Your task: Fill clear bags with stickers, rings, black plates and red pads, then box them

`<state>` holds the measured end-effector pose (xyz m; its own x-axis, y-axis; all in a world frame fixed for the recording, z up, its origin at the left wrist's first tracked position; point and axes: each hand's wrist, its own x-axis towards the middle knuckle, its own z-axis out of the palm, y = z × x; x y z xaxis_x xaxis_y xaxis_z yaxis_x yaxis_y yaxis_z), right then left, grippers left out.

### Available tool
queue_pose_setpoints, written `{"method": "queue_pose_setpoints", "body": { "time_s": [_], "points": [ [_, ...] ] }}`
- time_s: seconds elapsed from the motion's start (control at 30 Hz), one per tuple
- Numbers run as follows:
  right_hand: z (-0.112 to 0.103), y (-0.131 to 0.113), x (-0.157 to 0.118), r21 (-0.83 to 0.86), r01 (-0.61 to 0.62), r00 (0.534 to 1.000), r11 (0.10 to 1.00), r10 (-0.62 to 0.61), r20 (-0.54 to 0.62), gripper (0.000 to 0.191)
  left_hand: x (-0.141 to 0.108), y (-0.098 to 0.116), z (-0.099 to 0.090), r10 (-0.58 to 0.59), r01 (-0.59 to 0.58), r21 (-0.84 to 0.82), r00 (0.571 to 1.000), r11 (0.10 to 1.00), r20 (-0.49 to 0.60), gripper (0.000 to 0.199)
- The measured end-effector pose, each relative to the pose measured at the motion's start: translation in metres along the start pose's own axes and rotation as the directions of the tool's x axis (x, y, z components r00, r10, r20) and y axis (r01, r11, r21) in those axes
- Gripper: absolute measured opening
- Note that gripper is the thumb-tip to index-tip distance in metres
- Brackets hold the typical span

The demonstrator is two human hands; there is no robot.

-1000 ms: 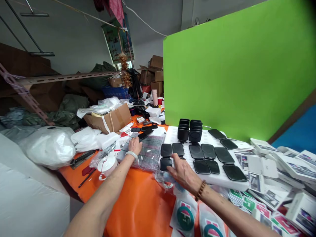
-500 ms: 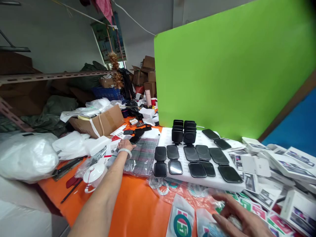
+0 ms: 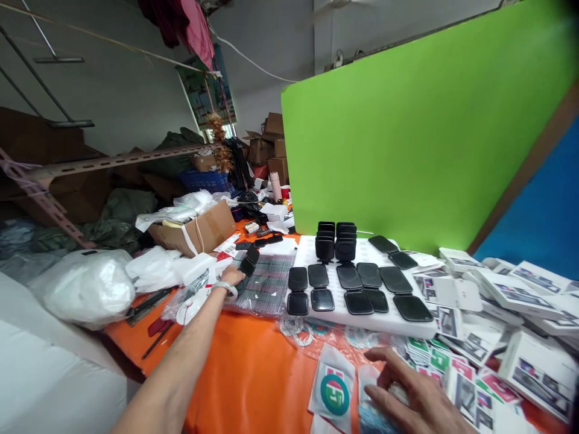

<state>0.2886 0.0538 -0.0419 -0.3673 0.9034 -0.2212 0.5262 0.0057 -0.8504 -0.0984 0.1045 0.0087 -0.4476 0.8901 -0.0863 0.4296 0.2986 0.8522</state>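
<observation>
My left hand [image 3: 232,276] reaches forward on the left, a pale bangle at its wrist. Its fingers are closed on a black folding wireless charger [image 3: 250,260], held partly unfolded over a plastic-wrapped stack [image 3: 266,282] of thin flat pieces. At lower right, my right hand [image 3: 418,395] has its fingers curled around something pale [image 3: 398,393] that I cannot make out. Close to it lie a translucent packet [image 3: 377,419] with blue contents and a frosted sleeve [image 3: 333,386] with a round green label. More black folding chargers [image 3: 349,276] rest on a white foam board [image 3: 325,256], some upright.
White printed boxes [image 3: 520,295] pile up at right, beside green and pink cards [image 3: 438,360]. A green panel [image 3: 407,157] rises behind the foam board. At left are an open cardboard box [image 3: 199,232] and a bulging plastic bag [image 3: 85,289]. The table [image 3: 253,361] has an orange cover.
My left hand has taken hold of a black folding charger and lifted it above the wrapped stack. My right hand has shifted slightly left. The view has tilted up slightly.
</observation>
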Motion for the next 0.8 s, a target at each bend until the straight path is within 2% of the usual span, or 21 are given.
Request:
{"method": "queue_pose_setpoints", "body": {
  "time_s": [0.17, 0.23, 0.3, 0.33, 0.47, 0.57, 0.67, 0.8],
  "points": [
    [0.002, -0.027, 0.017, 0.129, 0.122, 0.993, 0.984, -0.121, -0.011, 0.037, -0.003, 0.021, -0.001, -0.039, 0.061, -0.121, 0.983, 0.991, 0.181, 0.029],
    [0.004, -0.041, 0.025, 0.256, 0.152, 0.988, 0.955, -0.151, -0.024, 0.035, -0.016, 0.027, 0.005, -0.038, 0.086, -0.164, 0.96, 0.983, 0.276, 0.037],
    [0.009, -0.055, 0.033, 0.427, 0.143, 0.988, 0.893, -0.152, -0.013, 0.036, -0.042, 0.032, 0.014, -0.017, 0.101, -0.204, 0.926, 0.974, 0.377, 0.046],
    [0.013, -0.062, 0.036, 0.519, 0.123, 0.99, 0.846, -0.14, -0.007, 0.037, -0.058, 0.034, 0.019, -0.005, 0.112, -0.222, 0.902, 0.969, 0.432, 0.049],
    [0.026, -0.073, 0.045, 0.788, 0.048, 0.996, 0.614, -0.093, 0.012, 0.042, -0.12, 0.04, 0.043, 0.053, 0.212, -0.309, 0.742, 0.927, 0.669, 0.05],
    [0.028, -0.068, 0.041, 0.889, -0.031, 0.995, 0.456, -0.069, 0.07, 0.044, -0.148, 0.043, 0.058, 0.061, 0.262, -0.319, 0.679, 0.911, 0.732, 0.049],
    [0.021, -0.06, 0.03, 0.933, -0.064, 0.998, 0.355, -0.006, 0.07, 0.043, -0.163, 0.043, 0.071, 0.034, 0.32, -0.32, 0.658, 0.892, 0.753, 0.051],
    [0.013, -0.055, 0.015, 0.956, -0.073, 0.991, 0.285, 0.127, 0.038, 0.039, -0.179, 0.048, 0.091, -0.001, 0.337, -0.322, 0.692, 0.885, 0.722, 0.051]
  ]
}}
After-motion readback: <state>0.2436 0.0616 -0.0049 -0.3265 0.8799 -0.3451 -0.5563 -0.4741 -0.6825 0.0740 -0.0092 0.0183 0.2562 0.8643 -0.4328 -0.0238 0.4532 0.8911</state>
